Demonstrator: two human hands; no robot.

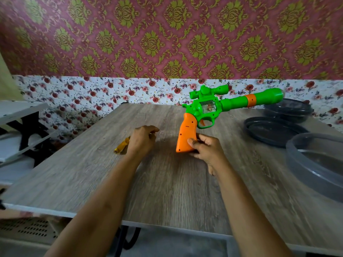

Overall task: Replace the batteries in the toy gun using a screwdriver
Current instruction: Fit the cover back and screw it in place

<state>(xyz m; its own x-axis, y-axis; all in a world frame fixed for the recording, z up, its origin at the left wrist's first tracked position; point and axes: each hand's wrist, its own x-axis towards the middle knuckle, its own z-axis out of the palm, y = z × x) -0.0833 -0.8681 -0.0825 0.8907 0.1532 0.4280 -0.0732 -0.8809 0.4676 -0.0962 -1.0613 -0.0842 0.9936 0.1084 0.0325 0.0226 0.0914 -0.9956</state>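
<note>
Toy gun (219, 108): long axis runs left-to-right across the view, muzzle pointing right and slightly up, toward the wall. Grip hangs down toward the person. Held upright above the surface (167, 182), right of centre, not resting flat.

Looks: green body and barrel, green scope on top, orange band near the flared muzzle end, orange grip, orange trigger inside a green guard. Clear window in the body side with some mechanism behind it, detail too blurred to read. Small dark marks on the grip side; can't tell from this view which are screws.

Right hand (206, 149): fingers closed around the lower rear of the orange grip, thumb on the near face. The gun is carried by this hand alone.

Left hand (143, 140): well apart from the gun, to its left, low over the surface, fingers curled in loosely. Can't tell whether it holds anything small. Motion blur here.

Screwdriver (121, 146): yellow handle lying on the surface just left of the left hand, partly hidden by it; contact unclear.

Far right on the surface: dark round lids (272, 130) stacked and overlapping, plus a clear round container (315, 164) nearer the person.
</note>
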